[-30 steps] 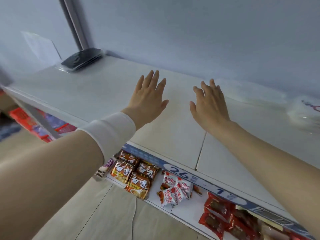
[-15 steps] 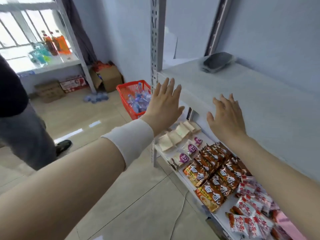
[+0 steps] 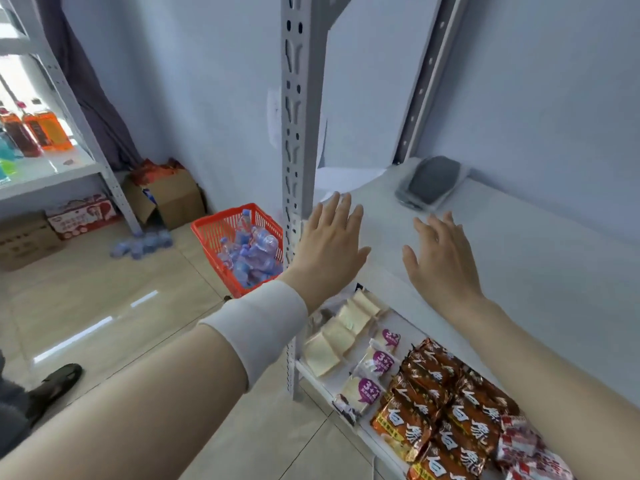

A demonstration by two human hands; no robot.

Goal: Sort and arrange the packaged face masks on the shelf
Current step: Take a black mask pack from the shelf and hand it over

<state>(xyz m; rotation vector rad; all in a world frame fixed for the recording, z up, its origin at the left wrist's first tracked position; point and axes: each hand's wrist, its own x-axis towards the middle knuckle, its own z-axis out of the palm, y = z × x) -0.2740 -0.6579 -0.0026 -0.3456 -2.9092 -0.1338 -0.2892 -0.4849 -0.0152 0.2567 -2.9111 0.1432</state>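
Here both hands are flat and hold nothing: the left hand (image 3: 329, 244) has its fingers straight and close together, the right hand (image 3: 438, 254) has its fingers slightly spread, and both palms face down over the white shelf (image 3: 540, 278). Whether they touch it cannot be told. The two hands lie side by side, apart. At twelve o'clock from the right hand, near the back wall, lies a clear-wrapped pack of dark face masks (image 3: 433, 180). A white cuff (image 3: 256, 327) covers the left wrist. At nine o'clock from the left hand a red basket (image 3: 211, 225) of water bottles stands on the floor. At six o'clock, a lower shelf carries noodle packets (image 3: 450, 410) and bread packs (image 3: 346, 327).
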